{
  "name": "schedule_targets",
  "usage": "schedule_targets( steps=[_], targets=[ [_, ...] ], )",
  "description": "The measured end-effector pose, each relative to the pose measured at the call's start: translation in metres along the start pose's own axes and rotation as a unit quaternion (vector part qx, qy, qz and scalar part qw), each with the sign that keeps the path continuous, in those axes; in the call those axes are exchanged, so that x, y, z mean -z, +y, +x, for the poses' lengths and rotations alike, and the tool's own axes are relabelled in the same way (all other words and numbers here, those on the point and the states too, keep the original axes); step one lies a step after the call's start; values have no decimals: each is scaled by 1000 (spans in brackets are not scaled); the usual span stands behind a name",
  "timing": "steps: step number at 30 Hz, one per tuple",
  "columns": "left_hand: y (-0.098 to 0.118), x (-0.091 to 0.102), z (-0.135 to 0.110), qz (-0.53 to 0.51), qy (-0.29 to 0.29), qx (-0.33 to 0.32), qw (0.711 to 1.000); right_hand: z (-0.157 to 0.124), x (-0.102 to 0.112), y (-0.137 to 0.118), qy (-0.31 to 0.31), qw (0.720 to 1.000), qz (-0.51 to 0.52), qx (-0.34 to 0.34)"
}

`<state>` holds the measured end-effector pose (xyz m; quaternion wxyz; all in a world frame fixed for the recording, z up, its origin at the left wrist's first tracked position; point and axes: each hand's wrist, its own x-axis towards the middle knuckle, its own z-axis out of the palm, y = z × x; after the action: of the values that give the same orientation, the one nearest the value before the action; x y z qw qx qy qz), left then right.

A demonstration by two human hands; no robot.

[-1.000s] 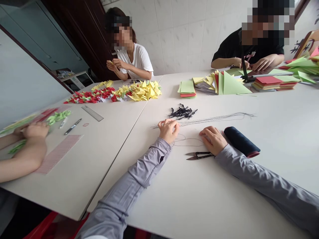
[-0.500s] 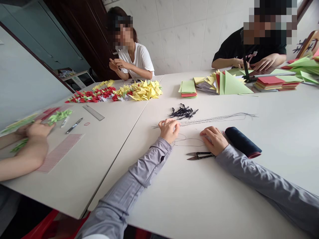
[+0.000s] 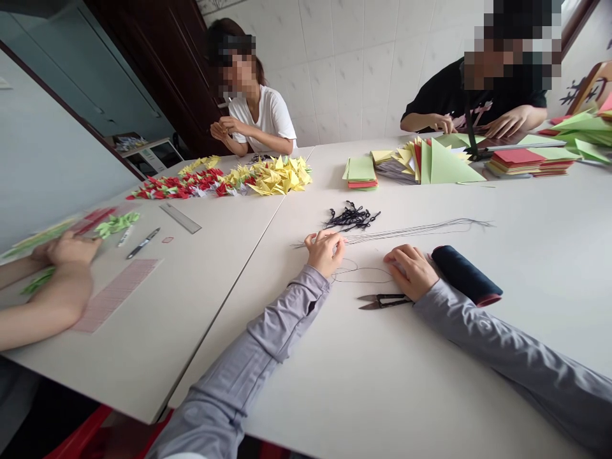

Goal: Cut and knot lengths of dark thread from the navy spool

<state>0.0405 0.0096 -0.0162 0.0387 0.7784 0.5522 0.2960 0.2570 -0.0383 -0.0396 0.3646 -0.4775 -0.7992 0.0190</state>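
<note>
My left hand is closed, its fingertips pinched on dark thread at the near side of a bundle of long thin threads. From there a thin dark thread loops loosely across the table to my right hand. That hand rests low on the tabletop with fingers bent together over the thread; the exact grip is hidden. Thread snips lie by my right wrist, blades pointing left. Just right of this hand a dark blue thread spool lies on its side. Small black knotted cords are heaped beyond my left hand.
Folded yellow and red paper pieces are piled at the far left. Paper stacks stand along the far side, near two seated people. At left, a co-worker's hands hold green paper by a pen and ruler.
My two hands and the thread between them stay in place. Across the table, the person in black has shifted a hand slightly left over the green paper.
</note>
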Motion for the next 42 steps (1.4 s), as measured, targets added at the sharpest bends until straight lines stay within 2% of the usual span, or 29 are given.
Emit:
schedule_targets(
  steps=[20,23,27,29,30,33,35,37,39,42],
  targets=[
    [2,2,-1,-23,2,11,1000,0,1,-2,-2,1000,4,-9],
    [6,7,0,-76,3,35,997,2,3,0,0,1000,10,-15],
    [17,20,4,-228,-34,45,972,12,12,-4,30,995,64,-71],
    [25,25,4,-294,-54,33,954,20,17,-13,30,976,169,-133],
    [30,28,3,-317,-61,27,946,24,19,-18,16,956,240,-169],
    [44,31,-2,-358,-85,4,930,33,23,-37,-37,863,427,-266],
    [51,31,-6,-367,-101,-7,925,37,24,-46,-41,820,482,-305],
    [55,31,-9,-367,-110,-7,924,40,25,-50,-21,807,494,-322],
    [57,30,-12,-365,-115,-3,924,42,27,-52,-11,808,489,-328],
    [58,30,-14,-361,-124,-4,924,43,31,-52,-35,815,475,-329]
  ],
)
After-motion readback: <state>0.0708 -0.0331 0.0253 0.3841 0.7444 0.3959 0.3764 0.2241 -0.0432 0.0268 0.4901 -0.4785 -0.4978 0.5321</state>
